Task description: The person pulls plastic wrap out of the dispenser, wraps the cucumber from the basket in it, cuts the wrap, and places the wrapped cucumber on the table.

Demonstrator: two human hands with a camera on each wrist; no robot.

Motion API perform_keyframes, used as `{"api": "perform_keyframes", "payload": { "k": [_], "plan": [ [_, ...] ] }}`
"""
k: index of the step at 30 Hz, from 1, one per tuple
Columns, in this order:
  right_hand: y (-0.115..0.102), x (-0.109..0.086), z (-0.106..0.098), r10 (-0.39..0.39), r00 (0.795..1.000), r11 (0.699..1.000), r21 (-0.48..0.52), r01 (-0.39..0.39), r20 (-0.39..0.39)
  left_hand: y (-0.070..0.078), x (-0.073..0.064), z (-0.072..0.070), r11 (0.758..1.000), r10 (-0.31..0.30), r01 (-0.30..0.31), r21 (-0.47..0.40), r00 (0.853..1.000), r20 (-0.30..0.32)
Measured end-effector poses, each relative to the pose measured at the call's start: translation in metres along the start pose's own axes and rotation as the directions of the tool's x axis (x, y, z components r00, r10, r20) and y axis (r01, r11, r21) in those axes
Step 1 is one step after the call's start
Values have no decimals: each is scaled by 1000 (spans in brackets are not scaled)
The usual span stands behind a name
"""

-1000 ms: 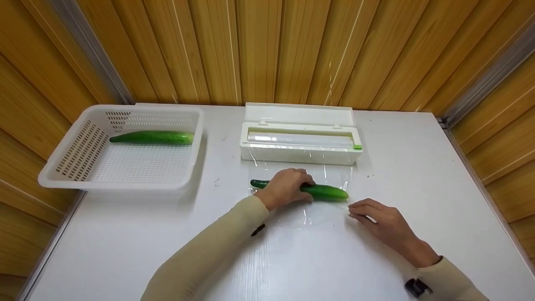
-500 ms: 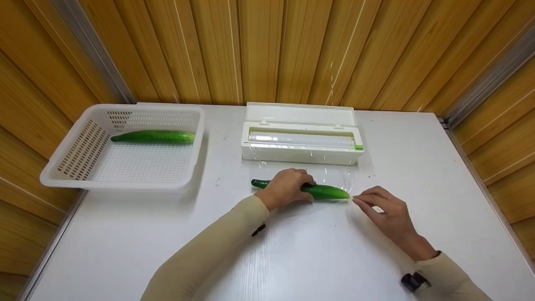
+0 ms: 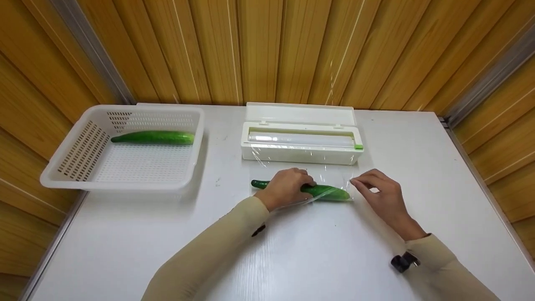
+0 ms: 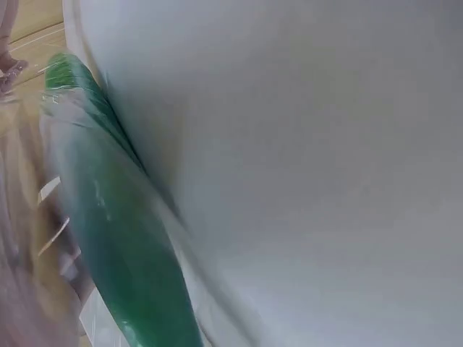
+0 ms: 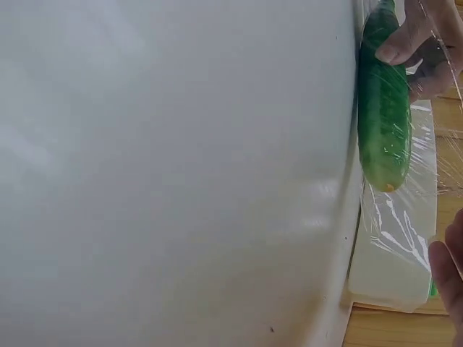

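Observation:
A green cucumber [image 3: 330, 193] lies crosswise on a sheet of clear cling film [image 5: 398, 228] drawn out from its dispenser. My left hand [image 3: 286, 189] rests over the cucumber's middle, thumb on the near side and fingers on the far side. Off the cucumber's pale right end, my right hand [image 3: 382, 196] pinches the film's near corner between thumb and fingertips. From there the film runs slantwise across the cucumber's right half toward my left hand. In the left wrist view, film covers the cucumber [image 4: 119, 224] and blurs its surface.
Behind the cucumber stands a white cling film dispenser [image 3: 301, 155], lid raised, with the film roll [image 3: 301, 139] inside and a green slider [image 3: 358, 146] at its right. At the left, a white perforated basket [image 3: 113, 185] holds another cucumber [image 3: 154, 137]. Wood-look panels [image 3: 259, 50] surround the table.
My right hand has moved away from me, from in front of the cucumber to past its right end, bringing the film's near edge up over the cucumber. My left hand has stayed put.

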State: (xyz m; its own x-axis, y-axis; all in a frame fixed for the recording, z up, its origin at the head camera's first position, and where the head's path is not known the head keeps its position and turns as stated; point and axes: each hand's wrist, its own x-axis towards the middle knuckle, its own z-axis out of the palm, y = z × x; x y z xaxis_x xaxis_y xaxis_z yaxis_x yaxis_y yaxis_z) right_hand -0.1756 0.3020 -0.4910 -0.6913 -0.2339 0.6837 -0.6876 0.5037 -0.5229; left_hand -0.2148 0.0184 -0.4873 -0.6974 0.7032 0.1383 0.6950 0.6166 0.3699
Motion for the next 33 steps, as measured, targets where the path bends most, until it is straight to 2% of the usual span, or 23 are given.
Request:
{"api": "perform_keyframes", "payload": {
  "k": [3,9,14,19,24,27,33],
  "plan": [
    [8,1,2,66,998,998,8,-66,6,0,0,0,1000,-3,3,4,1000,4],
    [19,2,6,151,988,987,-61,-148,39,-2,-2,-1,1000,-9,9,-7,1000,8],
    [22,1,9,234,969,967,-125,-224,77,-3,-3,-2,1000,16,-15,-21,1000,6],
    [22,-2,10,322,937,940,-168,-298,134,-3,-3,-3,999,24,-24,-31,1000,9],
    [21,-2,11,398,890,910,-219,-353,223,-4,-3,-3,999,15,-15,-28,1000,11],
    [21,-1,13,424,868,898,-241,-367,257,-4,-2,-2,1000,13,-13,-25,1000,15],
    [19,2,15,437,848,891,-272,-363,299,-3,-1,-2,999,29,-29,-18,1000,11]
  ]
}}
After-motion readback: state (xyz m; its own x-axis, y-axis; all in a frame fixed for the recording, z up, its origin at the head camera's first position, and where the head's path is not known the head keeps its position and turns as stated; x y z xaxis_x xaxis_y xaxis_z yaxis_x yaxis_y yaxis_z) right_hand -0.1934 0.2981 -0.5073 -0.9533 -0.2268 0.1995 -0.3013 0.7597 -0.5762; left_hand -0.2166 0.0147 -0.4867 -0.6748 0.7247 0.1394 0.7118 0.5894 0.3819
